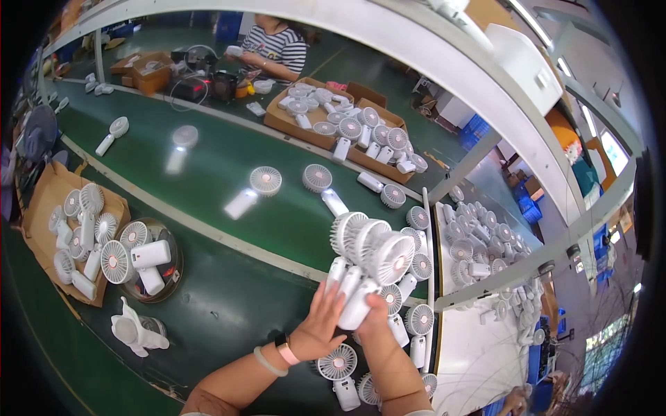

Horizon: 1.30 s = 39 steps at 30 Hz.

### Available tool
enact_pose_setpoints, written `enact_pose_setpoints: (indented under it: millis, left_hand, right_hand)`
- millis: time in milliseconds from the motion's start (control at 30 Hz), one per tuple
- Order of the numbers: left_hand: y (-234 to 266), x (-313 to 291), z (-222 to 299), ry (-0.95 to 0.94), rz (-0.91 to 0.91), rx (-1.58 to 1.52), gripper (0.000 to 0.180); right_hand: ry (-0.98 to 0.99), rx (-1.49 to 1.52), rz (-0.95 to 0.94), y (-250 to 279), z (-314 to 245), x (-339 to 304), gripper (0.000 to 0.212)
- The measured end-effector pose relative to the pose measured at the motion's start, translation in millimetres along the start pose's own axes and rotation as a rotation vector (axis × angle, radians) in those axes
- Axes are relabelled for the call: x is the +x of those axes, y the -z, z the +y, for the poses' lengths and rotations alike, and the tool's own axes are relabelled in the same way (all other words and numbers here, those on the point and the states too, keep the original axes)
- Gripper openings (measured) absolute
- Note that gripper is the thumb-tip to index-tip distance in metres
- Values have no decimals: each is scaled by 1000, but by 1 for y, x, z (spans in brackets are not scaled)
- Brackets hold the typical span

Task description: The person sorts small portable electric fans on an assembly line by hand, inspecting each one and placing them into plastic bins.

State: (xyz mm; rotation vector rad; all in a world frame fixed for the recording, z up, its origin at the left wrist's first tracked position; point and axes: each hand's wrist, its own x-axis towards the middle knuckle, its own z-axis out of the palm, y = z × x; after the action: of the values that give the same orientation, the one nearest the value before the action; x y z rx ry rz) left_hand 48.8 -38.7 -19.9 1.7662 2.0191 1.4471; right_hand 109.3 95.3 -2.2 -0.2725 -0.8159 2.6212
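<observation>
White handheld fans (pixel 393 260) – green belt (pixel 139 166), brown carton (pixel 43 208), pink watchband (pixel 288 354) – black-and-white striped shirt (pixel 286 50)

White fans (pixel 368 243) in right hand (pixel 374 320), left hand (pixel 316 326) against them

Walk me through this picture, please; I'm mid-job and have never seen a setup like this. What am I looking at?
There is no machine arm here. These are a person's own bare hands, seen by a wide fisheye camera worn on the head and looking down, so straight edges bend near the rim. Picture left is the person's left.

The left hand and right hand together hold a bunch of white handheld fans, at least three.

Below lies a dark green worktop, with more fans near the right forearm. At left is an open cardboard box of fans. Beyond the worktop runs a green belt with spaced-out fans on it. Across it, a co-worker in a striped top holds something white.
</observation>
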Motion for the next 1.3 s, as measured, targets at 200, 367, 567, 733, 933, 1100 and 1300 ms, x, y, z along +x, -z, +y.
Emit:
enact_pose_setpoints:
  millis: [200, 367, 567, 733, 933, 1100, 1300]
  left_hand:
    - [30, -14, 27, -35, 360, -177, 73]
    - [39, -6, 32, 60, 215, -103, 112]
    - [43, -4, 45, -14, 164, -7, 112]
    - [57, 4, 63, -80, 73, 195, 90]
    - [37, -9, 53, -425, 91, 155, 54]
    - [6, -21, 64, -528, 211, -33, 25]
    - [-4, -31, 77, -578, 44, -285, 7]
  right_hand:
    - [-95, 127, -264, -20, -15, -20, 79]
    - [-99, 237, -522, -26, -11, -30, 80]
    - [-54, 222, -402, -23, -1, -40, 85]
    - [-30, 237, -314, -17, 3, -47, 78]
    - [-42, 239, -23, -42, 1, -90, 77]
    - [-74, 261, -23, -43, -7, -126, 74]
    - [198, 151, 106, -28, -34, -163, 80]
